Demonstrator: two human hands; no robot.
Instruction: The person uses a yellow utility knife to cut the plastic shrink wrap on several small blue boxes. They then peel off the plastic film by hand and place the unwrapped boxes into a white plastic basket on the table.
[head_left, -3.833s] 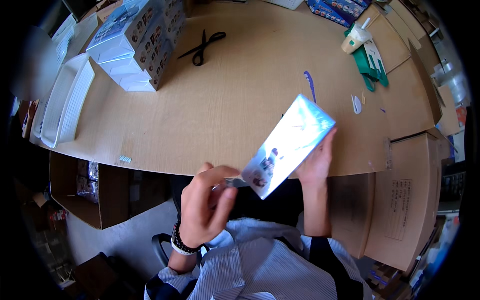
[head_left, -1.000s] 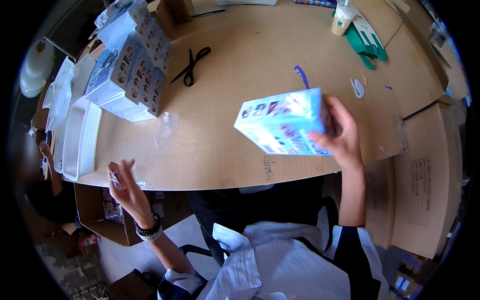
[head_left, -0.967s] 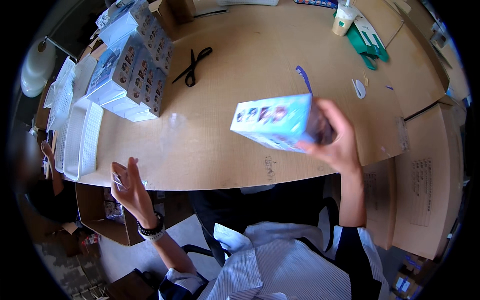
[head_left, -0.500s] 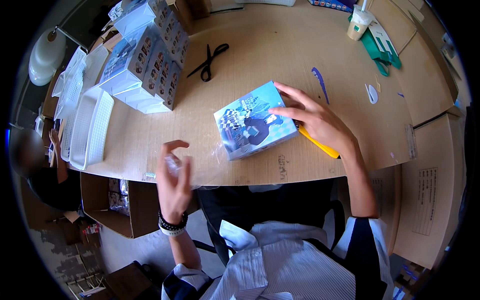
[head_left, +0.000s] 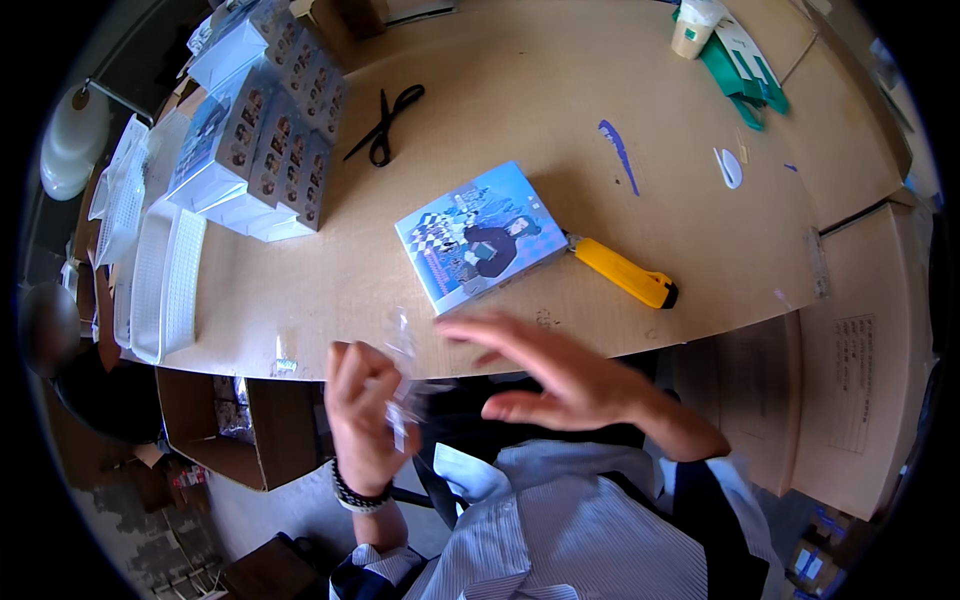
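Clutching crinkled, clear film, the left hand curls tight

Blue box: small lettering, illegible | Right-hand brown carton: printed panel, illegible | Cup: green mark, unreadable

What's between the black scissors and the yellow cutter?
In the head view, the blue box lies between them, close to the yellow cutter; the black scissors lie farther off.

On the surface, black scissors lie at eleven o'clock, a drink cup at one, a white plastic basket at nine.
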